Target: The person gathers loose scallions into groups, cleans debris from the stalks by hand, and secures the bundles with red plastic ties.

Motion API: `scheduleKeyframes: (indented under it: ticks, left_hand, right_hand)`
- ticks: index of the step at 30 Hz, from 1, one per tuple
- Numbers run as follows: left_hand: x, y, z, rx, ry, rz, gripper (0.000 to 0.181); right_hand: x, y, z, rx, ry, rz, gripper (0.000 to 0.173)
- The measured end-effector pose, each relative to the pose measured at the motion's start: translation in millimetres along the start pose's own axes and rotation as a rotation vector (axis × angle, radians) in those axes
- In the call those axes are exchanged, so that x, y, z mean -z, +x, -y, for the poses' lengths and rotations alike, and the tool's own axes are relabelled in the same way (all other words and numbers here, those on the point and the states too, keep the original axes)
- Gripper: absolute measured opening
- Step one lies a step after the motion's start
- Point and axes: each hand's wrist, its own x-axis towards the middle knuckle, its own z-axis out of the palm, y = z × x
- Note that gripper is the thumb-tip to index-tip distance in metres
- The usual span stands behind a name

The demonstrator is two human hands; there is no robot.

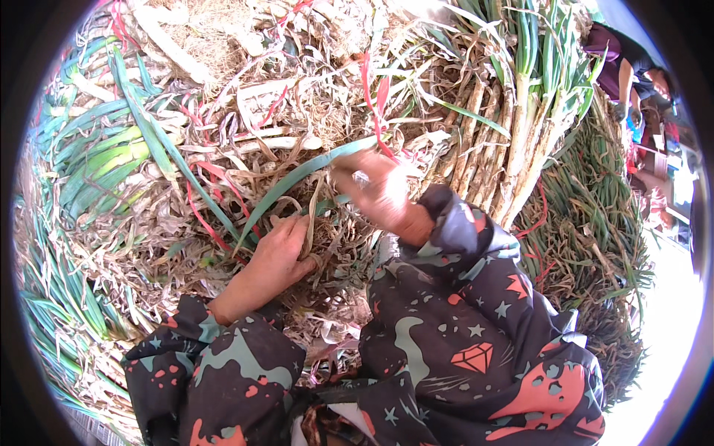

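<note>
My left hand [279, 253] is closed around dry, withered leaves, low at the middle of the view; the ends of its fingers are hidden. A long green leaf [290, 177] arches up from beside it toward my right hand [371, 189]. That hand is blurred and partly overexposed, with its fingers curled near the tip of the leaf, and whether it grips the leaf cannot be told. Below and around both hands lie dried leaves and roots. Red plastic ties [371, 95] trail over the pile just above my right hand.
A bundle of long green onions [521, 111] lies at the upper right. More green tops [106, 167] spread at the left. A large stack of green onions [597, 223] stands at the right. Another person [633, 67] is at the far upper right.
</note>
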Motion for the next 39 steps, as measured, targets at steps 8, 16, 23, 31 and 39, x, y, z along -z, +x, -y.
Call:
scheduleKeyframes:
  ticks: [8, 16, 23, 31, 39]
  left_hand:
    - [2.3, 3.2, -4.7, -0.26, 0.215, -0.317, 0.062]
    - [-34.1, 4.4, 34.9, -0.078, 0.184, -0.164, 0.075]
    - [-55.1, -3.4, 40.3, -0.151, -0.044, -0.217, 0.062]
    - [-43.2, -18.3, 35.2, -0.068, 0.054, -0.08, 0.068]
    - [-47.6, 2.3, 33.6, -0.059, -0.038, -0.066, 0.062]
  right_hand:
    - [42.7, 11.4, -77.1, 0.012, -0.508, 0.049, 0.054]
    - [22.0, -41.6, 11.0, 0.354, -0.227, 0.233, 0.01]
    - [28.0, -86.6, 53.8, 0.176, 0.195, 0.499, 0.01]
    - [51.7, -2.8, 6.0, 0.564, -0.349, 0.117, 0.029]
    - [206.7, 141.0, -110.4, -0.085, -0.202, -0.231, 0.034]
